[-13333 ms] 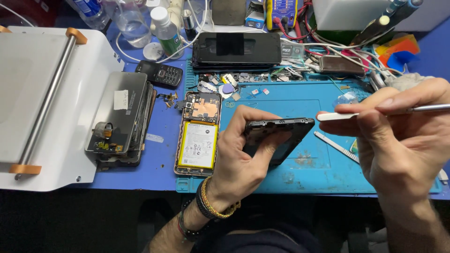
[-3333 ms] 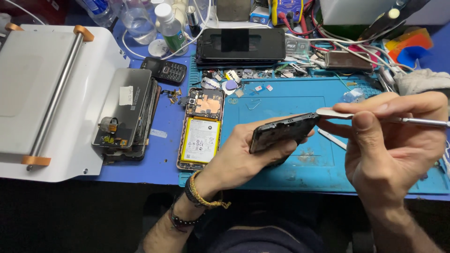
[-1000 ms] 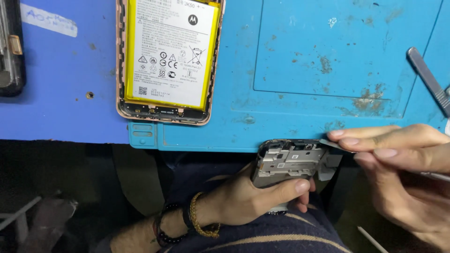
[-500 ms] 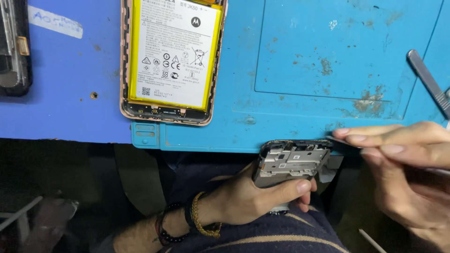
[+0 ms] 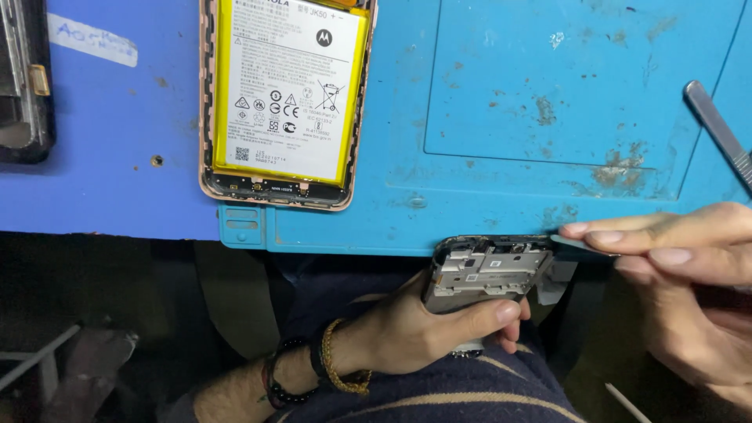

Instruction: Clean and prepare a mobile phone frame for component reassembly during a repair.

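The table [image 5: 117, 180] fills the far half of the view, its blue top on the left and a lighter blue work mat [image 5: 501, 110] covering the rest. On the mat's left part lies an opened phone [image 5: 282, 102], back off, its yellow-edged battery showing, long axis running near to far. A dark device [image 5: 23, 86] sits at the far left edge, and a metal tool [image 5: 724, 133] lies on the mat at the right.

Just off the table's near edge, over the lap, the left hand [image 5: 415, 329] grips a grey phone frame [image 5: 489, 270] from below, thumb wrapped along its near side. The frame's visible end runs left to right. The right hand [image 5: 689, 290] comes in from the right, fingers pinched shut on a thin flat pick [image 5: 583, 244] whose tip touches the frame's far right corner. The left hand is nearer the frame, carrying it.

Compared with half a second earlier, the view has shifted slightly and the hands sit nearly as they did, the pick at the same corner.
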